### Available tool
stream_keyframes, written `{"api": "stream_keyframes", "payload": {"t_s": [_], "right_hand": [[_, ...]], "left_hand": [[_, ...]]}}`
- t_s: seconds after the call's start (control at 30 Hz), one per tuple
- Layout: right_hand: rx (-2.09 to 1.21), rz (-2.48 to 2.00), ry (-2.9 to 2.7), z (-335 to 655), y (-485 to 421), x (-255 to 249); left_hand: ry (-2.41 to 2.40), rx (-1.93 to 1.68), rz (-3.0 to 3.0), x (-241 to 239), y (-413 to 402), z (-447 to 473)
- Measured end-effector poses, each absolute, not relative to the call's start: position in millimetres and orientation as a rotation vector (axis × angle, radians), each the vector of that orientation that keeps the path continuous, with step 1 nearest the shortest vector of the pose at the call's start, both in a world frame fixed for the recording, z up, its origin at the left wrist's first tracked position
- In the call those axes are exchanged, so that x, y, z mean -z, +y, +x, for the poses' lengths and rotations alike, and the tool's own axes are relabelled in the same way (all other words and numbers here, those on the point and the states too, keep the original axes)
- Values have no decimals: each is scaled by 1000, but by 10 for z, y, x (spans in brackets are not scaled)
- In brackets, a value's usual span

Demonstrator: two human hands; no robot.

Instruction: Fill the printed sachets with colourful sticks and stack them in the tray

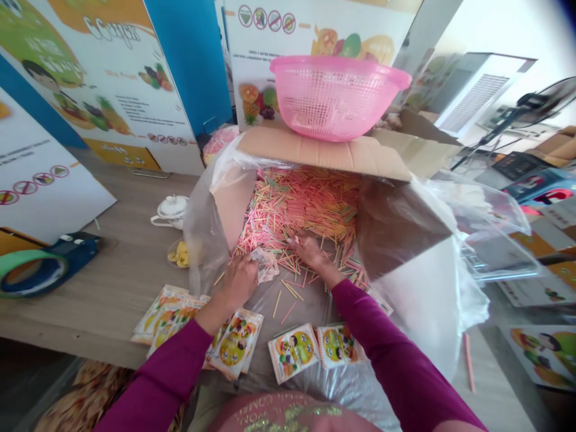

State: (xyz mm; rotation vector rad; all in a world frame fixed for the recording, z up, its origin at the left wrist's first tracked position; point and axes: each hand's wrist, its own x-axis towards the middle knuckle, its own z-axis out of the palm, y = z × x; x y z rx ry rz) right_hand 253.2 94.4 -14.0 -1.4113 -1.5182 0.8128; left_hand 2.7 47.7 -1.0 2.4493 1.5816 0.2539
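A cardboard box [324, 153] lined with clear plastic lies on its side, filled with a heap of thin pink, yellow and green sticks [306, 201]. My left hand [238, 279] is closed on a small printed packet [265, 264] at the mouth of the box. My right hand [310, 252] lies palm down on the sticks with its fingers stretched out into the heap. Loose sticks [288, 294] lie on the plastic between my wrists. Printed packets lie in front of me: a pile [180, 315] at the left and two more [315, 348] in the middle.
A pink plastic colander [335, 93] sits on top of the box. On the wooden table [117, 264] are a white teapot [171, 210], a tape dispenser [40, 267] at the left edge, and printed display boards [103, 78] standing behind. More cartons and a fan are at the right.
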Motion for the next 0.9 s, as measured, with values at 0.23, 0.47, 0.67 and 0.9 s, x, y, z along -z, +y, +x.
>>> {"api": "stream_keyframes", "payload": {"t_s": [0.23, 0.47, 0.67, 0.9], "right_hand": [[-865, -1276, -1462, 2466, 863, -8], [-1237, -898, -1069, 2040, 575, -649], [-1349, -820, -1067, 1853, 387, -748], [-1349, -779, -969, 1807, 288, -631]], "left_hand": [[1567, -774, 1997, -110, 538, -73], [1236, -1073, 1437, -201, 376, 91], [1171, -1134, 1184, -181, 201, 219], [1167, -1199, 1357, -25, 45, 254]]}}
